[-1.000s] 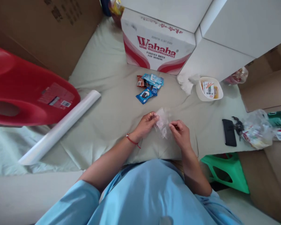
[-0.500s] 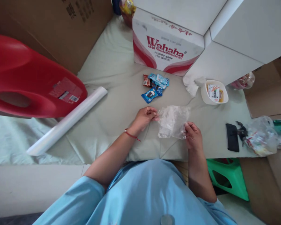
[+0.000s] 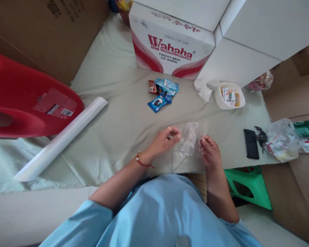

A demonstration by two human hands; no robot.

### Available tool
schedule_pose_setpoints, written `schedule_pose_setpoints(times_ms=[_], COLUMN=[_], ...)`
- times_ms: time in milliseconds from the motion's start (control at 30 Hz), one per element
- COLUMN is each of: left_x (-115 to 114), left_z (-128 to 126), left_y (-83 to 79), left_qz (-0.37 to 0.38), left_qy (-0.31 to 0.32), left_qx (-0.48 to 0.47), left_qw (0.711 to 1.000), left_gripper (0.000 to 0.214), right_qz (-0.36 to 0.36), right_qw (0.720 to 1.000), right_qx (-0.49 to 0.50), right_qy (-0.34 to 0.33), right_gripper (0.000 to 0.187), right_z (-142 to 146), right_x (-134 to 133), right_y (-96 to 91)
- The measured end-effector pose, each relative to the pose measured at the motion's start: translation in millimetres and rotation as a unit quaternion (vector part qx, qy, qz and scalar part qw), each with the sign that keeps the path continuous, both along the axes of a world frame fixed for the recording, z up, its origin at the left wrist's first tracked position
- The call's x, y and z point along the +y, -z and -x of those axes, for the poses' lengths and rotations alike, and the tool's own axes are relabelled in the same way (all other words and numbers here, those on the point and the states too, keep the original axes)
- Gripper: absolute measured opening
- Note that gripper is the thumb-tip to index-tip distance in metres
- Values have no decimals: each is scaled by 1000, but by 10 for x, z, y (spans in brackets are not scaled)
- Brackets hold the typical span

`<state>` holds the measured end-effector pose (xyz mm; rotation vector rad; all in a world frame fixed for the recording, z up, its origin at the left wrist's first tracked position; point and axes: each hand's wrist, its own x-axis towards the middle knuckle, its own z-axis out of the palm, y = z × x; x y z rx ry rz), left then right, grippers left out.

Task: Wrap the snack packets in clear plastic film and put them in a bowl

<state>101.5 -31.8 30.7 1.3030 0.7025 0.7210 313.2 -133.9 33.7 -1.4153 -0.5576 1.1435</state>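
Bag (image 3: 189,140), long axis pointing away from us, is pinched in our right hand (image 3: 210,151); left hand (image 3: 166,141) half-curled, its grip we cannot tell; snack packets (image 3: 167,87) lie beyond.

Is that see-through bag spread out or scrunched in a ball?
Mostly spread out: the bag makes a wrinkled sheet between the left hand and the right hand, which pinches its edge.

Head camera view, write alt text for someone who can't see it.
The right hand pinches a clear bag, the left hand at its other edge. Beyond lie snack packs before a Wahaha box; a red jug sits left.
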Motion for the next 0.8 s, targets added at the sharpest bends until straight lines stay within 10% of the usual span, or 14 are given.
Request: schedule_pose_setpoints(times_ms=[167,400,567,800], left_x=[-371,-132,-112,-86], left_z=[-255,-27,52,71], left_y=[-67,-21,-92,-196], left_qz=[-96,63,147,74], left_qy=[-11,-135,-233,-295], left_qx=[32,-49,-63,-31], left_qw=[995,988,959,952], left_gripper=[43,39,37,38], right_qz=[-24,-64,-60,-62], right_qw=[998,996,997,970], right_qx=[20,-35,-39,-171], right_qy=[-49,-42,33,162], right_gripper=[36,28,34,39], right_z=[129,-105,-226,-363], right_x=[46,-39,-69,-81], right_y=[-119,-213,-250,-84])
